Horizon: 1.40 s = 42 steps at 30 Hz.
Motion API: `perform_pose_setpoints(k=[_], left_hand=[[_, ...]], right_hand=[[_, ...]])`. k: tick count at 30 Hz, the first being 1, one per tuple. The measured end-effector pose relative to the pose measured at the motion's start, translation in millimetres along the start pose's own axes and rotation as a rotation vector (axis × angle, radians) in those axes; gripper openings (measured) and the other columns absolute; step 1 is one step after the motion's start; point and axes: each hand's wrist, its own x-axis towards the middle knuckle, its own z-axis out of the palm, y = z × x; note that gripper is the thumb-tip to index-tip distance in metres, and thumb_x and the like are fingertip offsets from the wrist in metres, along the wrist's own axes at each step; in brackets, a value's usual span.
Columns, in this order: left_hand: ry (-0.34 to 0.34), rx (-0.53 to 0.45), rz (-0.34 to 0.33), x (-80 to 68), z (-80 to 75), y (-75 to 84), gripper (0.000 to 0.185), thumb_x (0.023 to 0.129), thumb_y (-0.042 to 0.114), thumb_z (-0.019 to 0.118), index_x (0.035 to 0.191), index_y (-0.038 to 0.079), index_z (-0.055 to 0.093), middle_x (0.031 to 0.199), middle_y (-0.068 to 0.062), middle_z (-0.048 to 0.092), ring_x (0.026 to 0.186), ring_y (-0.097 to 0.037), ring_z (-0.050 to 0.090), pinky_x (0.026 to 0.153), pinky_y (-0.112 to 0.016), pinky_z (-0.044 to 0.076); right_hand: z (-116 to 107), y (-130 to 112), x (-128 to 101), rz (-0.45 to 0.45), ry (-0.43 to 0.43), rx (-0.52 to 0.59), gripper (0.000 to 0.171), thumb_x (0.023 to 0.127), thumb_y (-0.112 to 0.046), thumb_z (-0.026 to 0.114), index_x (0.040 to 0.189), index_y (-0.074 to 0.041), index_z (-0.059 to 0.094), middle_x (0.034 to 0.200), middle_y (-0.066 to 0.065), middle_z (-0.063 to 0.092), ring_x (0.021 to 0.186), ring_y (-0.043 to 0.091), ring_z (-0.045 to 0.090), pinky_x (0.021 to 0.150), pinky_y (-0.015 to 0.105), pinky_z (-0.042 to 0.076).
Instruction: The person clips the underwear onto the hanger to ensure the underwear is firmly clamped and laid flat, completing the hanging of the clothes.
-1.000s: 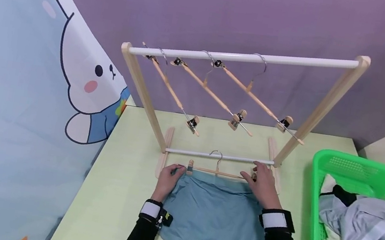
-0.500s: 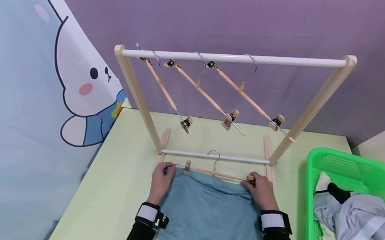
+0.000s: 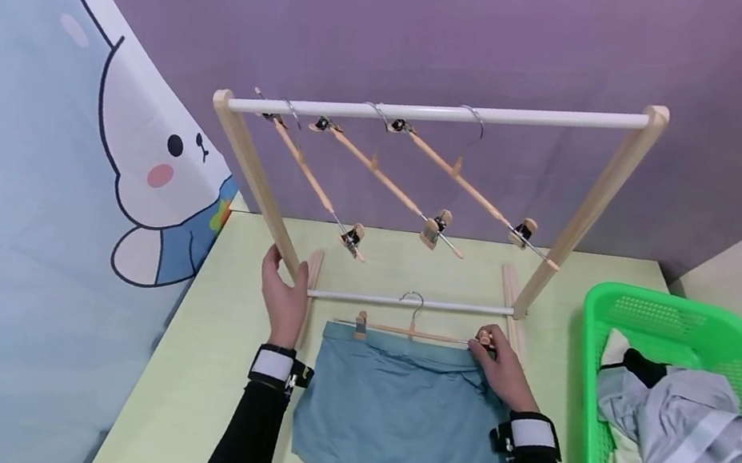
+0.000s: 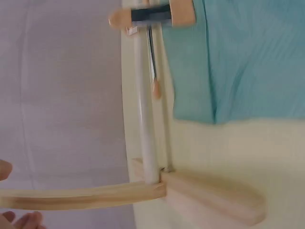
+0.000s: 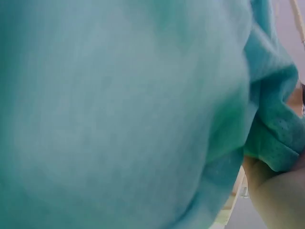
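My right hand pinches the clip of the hanger at the waistband; the shorts lie on the table. My left hand (thumb and fingers apart) straddles the rack's post.

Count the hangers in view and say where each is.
4. Three hang from the white top rail: the left hanger, the middle hanger and the right hanger. The fourth hanger lies along the top edge of the blue shorts, held by the right hand.
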Motion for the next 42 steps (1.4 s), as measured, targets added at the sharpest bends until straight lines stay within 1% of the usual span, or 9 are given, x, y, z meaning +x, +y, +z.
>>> perform_pose_setpoints(k=[3, 9, 13, 17, 19, 26, 35, 38, 42], left_hand=[[0.002, 0.007, 0.014, 6.9, 1.2, 3.3, 0.057, 0.098, 0.023, 0.063, 0.15, 0.011, 0.04, 0.145, -0.011, 0.05, 0.137, -0.022, 0.045, 0.114, -0.041, 0.035], [0.032, 0.029, 0.013, 16.7, 2.1, 7.6, 0.039, 0.1, 0.025, 0.061, 0.135, 0.008, 0.055, 0.13, -0.015, 0.063, 0.127, -0.024, 0.057, 0.104, -0.043, 0.045], [0.054, 0.088, 0.004, 21.6, -1.3, 6.8, 0.031, 0.102, 0.019, 0.057, 0.13, 0.007, 0.061, 0.124, -0.018, 0.067, 0.118, -0.028, 0.063, 0.094, -0.044, 0.052], [0.033, 0.241, -0.001, 24.2, -6.3, 4.6, 0.025, 0.103, 0.021, 0.055, 0.122, 0.007, 0.063, 0.112, -0.017, 0.072, 0.095, -0.03, 0.07, 0.072, -0.043, 0.055], [0.009, 0.317, 0.01, 25.2, -8.8, 4.9, 0.024, 0.102, 0.021, 0.056, 0.119, 0.005, 0.063, 0.107, -0.017, 0.073, 0.088, -0.033, 0.071, 0.067, -0.045, 0.055], [-0.095, 0.434, 0.036, 30.5, -16.2, 6.0, 0.024, 0.101, 0.016, 0.056, 0.119, 0.0, 0.058, 0.1, -0.022, 0.071, 0.087, -0.04, 0.071, 0.069, -0.052, 0.056], [-0.19, 0.435, 0.06, 37.6, -21.9, 4.6, 0.025, 0.103, 0.017, 0.053, 0.122, 0.002, 0.055, 0.1, -0.02, 0.072, 0.076, -0.035, 0.071, 0.056, -0.045, 0.054], [-0.213, 0.42, 0.072, 39.2, -19.8, 7.1, 0.027, 0.103, 0.017, 0.053, 0.124, 0.001, 0.054, 0.101, -0.02, 0.072, 0.074, -0.034, 0.07, 0.053, -0.042, 0.053], [-0.23, 0.399, 0.085, 42.1, -16.1, 10.9, 0.025, 0.103, 0.018, 0.053, 0.121, 0.002, 0.054, 0.096, -0.021, 0.071, 0.069, -0.032, 0.069, 0.048, -0.038, 0.05]], right_hand=[[0, -1, 0, -0.039, 0.006, 0.089, 0.017, 0.104, -0.02, 0.054, 0.107, -0.004, 0.047, 0.096, 0.006, 0.055, 0.093, 0.011, 0.06, 0.08, 0.021, 0.045], [-4, -11, -4, -0.136, 0.029, 0.266, 0.014, 0.102, -0.006, 0.054, 0.108, 0.006, 0.05, 0.102, 0.025, 0.066, 0.097, 0.019, 0.07, 0.085, 0.02, 0.052], [-10, -24, -10, -0.142, 0.064, 0.266, 0.012, 0.102, -0.006, 0.053, 0.108, 0.004, 0.053, 0.105, 0.023, 0.067, 0.095, 0.019, 0.07, 0.084, 0.021, 0.053], [-18, -38, -16, -0.165, 0.117, 0.237, 0.01, 0.102, -0.006, 0.052, 0.108, 0.003, 0.054, 0.104, 0.02, 0.067, 0.094, 0.017, 0.069, 0.085, 0.019, 0.051], [-23, -43, -20, -0.197, 0.153, 0.208, 0.009, 0.102, -0.002, 0.052, 0.108, 0.004, 0.054, 0.103, 0.021, 0.067, 0.094, 0.014, 0.068, 0.085, 0.016, 0.05], [-38, -62, -30, -0.263, 0.333, 0.193, 0.011, 0.096, 0.01, 0.054, 0.107, 0.012, 0.053, 0.099, 0.029, 0.066, 0.089, 0.003, 0.068, 0.079, 0.013, 0.051], [-72, -107, -36, -0.327, 0.618, 0.053, 0.012, 0.091, 0.014, 0.06, 0.103, 0.014, 0.058, 0.095, 0.023, 0.065, 0.087, 0.001, 0.066, 0.077, 0.011, 0.05], [-84, -123, -36, -0.385, 0.727, 0.039, 0.013, 0.09, 0.016, 0.059, 0.102, 0.018, 0.057, 0.094, 0.017, 0.066, 0.088, 0.002, 0.066, 0.077, 0.012, 0.049], [-97, -142, -35, -0.418, 0.846, 0.037, 0.014, 0.092, 0.014, 0.059, 0.102, 0.022, 0.054, 0.098, -0.002, 0.065, 0.09, 0.002, 0.066, 0.079, 0.014, 0.048]])
